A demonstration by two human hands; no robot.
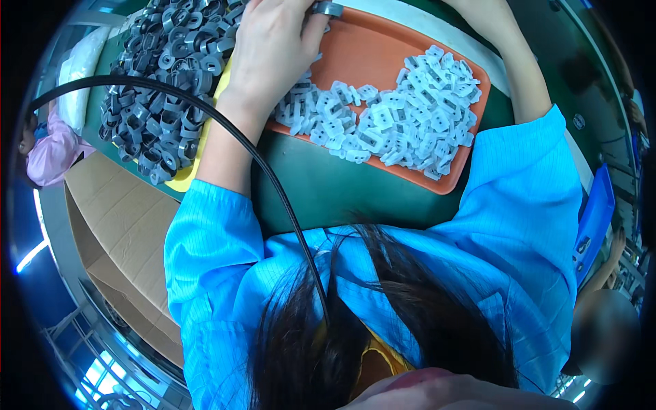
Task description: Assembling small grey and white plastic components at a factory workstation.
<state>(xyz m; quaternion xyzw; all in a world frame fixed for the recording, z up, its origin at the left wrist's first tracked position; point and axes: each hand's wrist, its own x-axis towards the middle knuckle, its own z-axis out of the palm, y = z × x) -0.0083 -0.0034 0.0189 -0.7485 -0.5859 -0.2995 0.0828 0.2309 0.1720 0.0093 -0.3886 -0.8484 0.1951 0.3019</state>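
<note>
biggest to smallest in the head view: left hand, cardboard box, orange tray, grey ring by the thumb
1. Orange tray
2. Cardboard box
3. Left hand, cut off by the top edge
4. Grey ring

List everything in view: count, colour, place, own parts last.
Loose parts: many, grey, upper left
Left tray: one, yellow, beneath them
Ring-like part: one, grey, top centre
Right tray: one, orange, upper centre
Small pieces: many, whitish, right tray
Table: one, green, under trays
Plastic bag: one, whitish, far left
Box: one, brown, left
Cable: one, black, left
Bin: one, blue, right
People: at least two, one in pink, sides
Sleeves: two, blue, either side
Left hand: one, bare, top
Right hand: one, bare, top edge
</note>
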